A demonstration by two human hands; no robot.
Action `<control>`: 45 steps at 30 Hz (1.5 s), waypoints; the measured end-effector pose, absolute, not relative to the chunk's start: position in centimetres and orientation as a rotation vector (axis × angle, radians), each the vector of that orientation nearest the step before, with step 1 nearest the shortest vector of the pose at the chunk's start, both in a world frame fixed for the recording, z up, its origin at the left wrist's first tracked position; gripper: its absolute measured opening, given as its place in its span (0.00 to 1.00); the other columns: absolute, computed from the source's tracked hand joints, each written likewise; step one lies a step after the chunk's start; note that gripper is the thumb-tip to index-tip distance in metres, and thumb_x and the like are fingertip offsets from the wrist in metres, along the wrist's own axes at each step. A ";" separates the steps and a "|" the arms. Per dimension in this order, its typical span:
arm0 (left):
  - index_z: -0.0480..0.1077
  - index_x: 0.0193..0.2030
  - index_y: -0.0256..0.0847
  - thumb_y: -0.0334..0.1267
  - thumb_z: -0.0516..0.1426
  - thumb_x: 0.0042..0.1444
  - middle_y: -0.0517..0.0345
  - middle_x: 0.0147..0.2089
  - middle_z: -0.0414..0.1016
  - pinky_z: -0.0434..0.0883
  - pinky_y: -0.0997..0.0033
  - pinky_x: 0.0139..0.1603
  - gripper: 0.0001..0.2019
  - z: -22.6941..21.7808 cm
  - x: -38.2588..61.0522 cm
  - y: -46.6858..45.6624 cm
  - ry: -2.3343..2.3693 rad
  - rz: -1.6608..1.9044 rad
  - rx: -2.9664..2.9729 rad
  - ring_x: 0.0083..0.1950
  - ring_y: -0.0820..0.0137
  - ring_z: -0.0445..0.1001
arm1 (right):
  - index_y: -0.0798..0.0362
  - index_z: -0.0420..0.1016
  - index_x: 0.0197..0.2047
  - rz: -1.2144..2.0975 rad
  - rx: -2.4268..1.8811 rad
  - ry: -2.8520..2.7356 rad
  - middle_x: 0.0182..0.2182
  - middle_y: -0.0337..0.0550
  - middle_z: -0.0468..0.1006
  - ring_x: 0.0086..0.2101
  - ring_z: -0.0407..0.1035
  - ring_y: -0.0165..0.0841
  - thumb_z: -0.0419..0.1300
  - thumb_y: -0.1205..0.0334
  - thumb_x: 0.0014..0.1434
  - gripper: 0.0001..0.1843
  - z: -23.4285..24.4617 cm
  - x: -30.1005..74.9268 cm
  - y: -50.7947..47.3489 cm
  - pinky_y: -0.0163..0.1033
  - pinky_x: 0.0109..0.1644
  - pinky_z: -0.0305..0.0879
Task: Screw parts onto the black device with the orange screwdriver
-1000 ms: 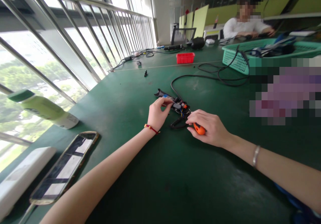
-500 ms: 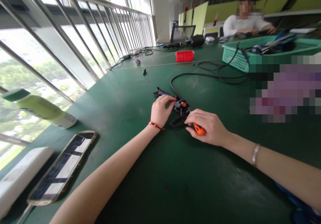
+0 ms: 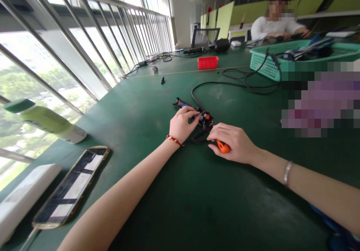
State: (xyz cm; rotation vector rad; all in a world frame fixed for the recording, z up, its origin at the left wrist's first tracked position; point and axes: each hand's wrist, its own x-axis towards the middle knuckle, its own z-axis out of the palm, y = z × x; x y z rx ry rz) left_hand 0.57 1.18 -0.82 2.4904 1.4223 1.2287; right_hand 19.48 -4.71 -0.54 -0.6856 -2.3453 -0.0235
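Observation:
A small opened black device (image 3: pixel 202 118) with exposed wires and coloured parts lies on the green table (image 3: pixel 197 191), a black cable (image 3: pixel 225 84) running from it to the back right. My left hand (image 3: pixel 182 124), with a red bracelet at the wrist, pinches the device's parts with its fingertips. My right hand (image 3: pixel 232 142) is closed round an orange-handled tool (image 3: pixel 223 146), whose tip points at the device. A loose black piece (image 3: pixel 180 103) of the casing lies just behind the left hand.
A phone (image 3: pixel 71 185), a white block (image 3: pixel 22 196) and a green-capped bottle (image 3: pixel 45 120) lie at the left near the window railing. A red bin (image 3: pixel 207 62), a teal basket (image 3: pixel 295 58) and small black parts (image 3: pixel 162 80) sit farther back. Another person (image 3: pixel 274 26) sits at the far end.
My left hand's fingers have shifted slightly right over the device. The right hand with the tool has barely moved.

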 end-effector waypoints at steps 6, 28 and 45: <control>0.72 0.43 0.43 0.34 0.55 0.52 0.58 0.43 0.72 0.70 0.72 0.40 0.11 -0.1 -0.1 0.7 1.517 1.079 2.384 0.37 0.73 0.72 | 0.54 0.70 0.36 -0.056 -0.676 -2.443 0.32 0.44 0.75 0.37 0.69 0.36 0.56 0.63 0.55 0.05 -0.7 19.7 -4.4 0.43 0.44 0.68; 0.68 0.33 0.39 0.30 0.53 0.54 0.56 0.36 0.70 0.69 0.71 0.36 0.03 -1.0 -1.3 1.4 1.525 0.831 2.579 0.36 0.70 0.70 | 0.54 0.72 0.34 -0.011 -0.699 -2.511 0.32 0.44 0.74 0.38 0.67 0.36 0.57 0.65 0.54 0.04 -0.4 19.6 -4.5 0.44 0.46 0.66; 0.71 0.35 0.42 0.35 0.55 0.56 0.60 0.37 0.75 0.68 0.71 0.45 0.04 -0.5 0.8 0.6 1.207 1.196 2.652 0.41 0.71 0.70 | 0.54 0.72 0.34 -0.016 -0.706 -2.520 0.32 0.45 0.73 0.37 0.65 0.36 0.57 0.63 0.55 0.04 -0.6 19.4 -4.3 0.43 0.44 0.65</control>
